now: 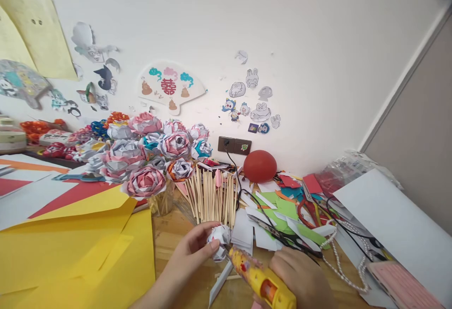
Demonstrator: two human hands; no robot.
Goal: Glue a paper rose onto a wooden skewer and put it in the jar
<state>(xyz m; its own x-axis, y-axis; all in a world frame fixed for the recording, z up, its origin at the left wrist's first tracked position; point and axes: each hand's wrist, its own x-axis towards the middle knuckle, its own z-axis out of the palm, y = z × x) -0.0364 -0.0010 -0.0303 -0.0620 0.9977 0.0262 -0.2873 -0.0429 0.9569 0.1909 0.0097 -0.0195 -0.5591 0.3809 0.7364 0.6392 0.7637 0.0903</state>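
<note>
Low in the middle of the head view, my left hand (193, 248) pinches a small white paper flower (219, 242) with touches of pink. My right hand (298, 273) is closed around a yellow hot glue gun (259, 278), whose nozzle points left and meets the flower's lower right side, or comes very near it. Most of my right hand's fingers are hidden behind the gun. Just beyond the flower stands a dense bundle of wooden sticks (212, 198). Under the hands lies a white paper strip (221, 283) on the wooden table (183, 271).
Finished paper roses (144, 181) crowd the back left. Yellow paper sheets (88, 252) cover the left side. On the right are green paper scraps (278, 212), black-handled scissors (293, 240), a pearl string (339, 257) and a white sheet (399, 229). A red balloon (260, 166) rests near the wall socket (234, 145).
</note>
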